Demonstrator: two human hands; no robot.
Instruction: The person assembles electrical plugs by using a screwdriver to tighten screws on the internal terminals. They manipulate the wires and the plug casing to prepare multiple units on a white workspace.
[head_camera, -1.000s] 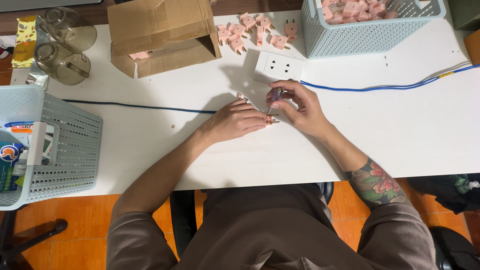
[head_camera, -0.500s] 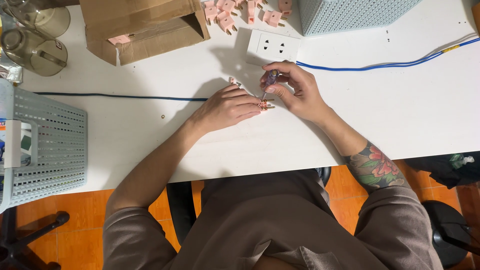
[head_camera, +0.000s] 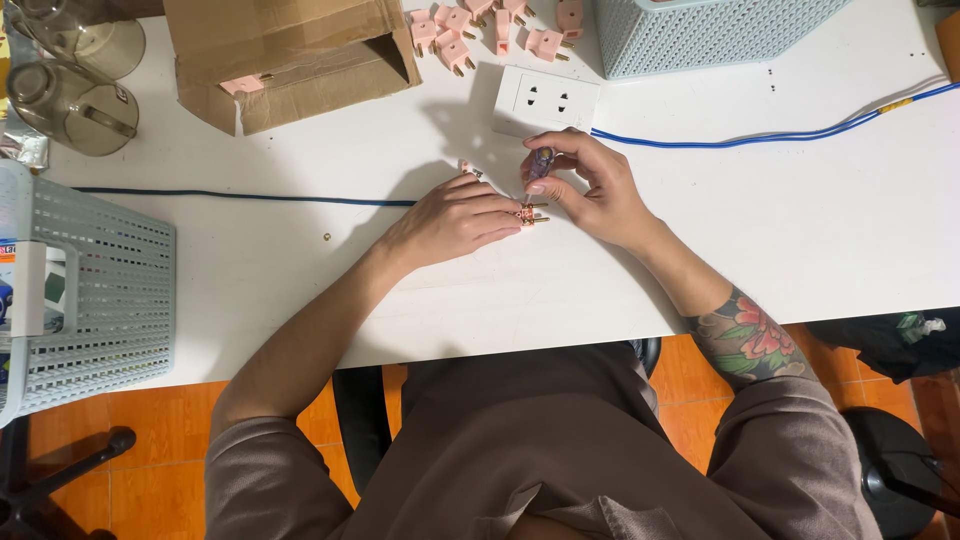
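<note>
My left hand (head_camera: 452, 218) rests on the white table (head_camera: 820, 240) and pinches a small pink plug (head_camera: 531, 213) with brass pins at its fingertips. My right hand (head_camera: 592, 190) is just right of it, gripping the handle of a small screwdriver (head_camera: 541, 163) held upright over the plug. A white double socket (head_camera: 547, 102) lies just behind both hands. A blue cable (head_camera: 760, 136) runs from it to the right. A darker cable (head_camera: 250, 196) runs from my left hand to the left.
Several loose pink plugs (head_camera: 470, 25) lie at the back, next to an open cardboard box (head_camera: 290, 55). A pale blue basket (head_camera: 700, 35) stands at the back right; another basket (head_camera: 95, 290) overhangs the left edge. Glass mugs (head_camera: 75, 85) sit far left.
The view has shifted so the table appears higher in frame. Both hands stay together on the plug, with only small finger movements.
</note>
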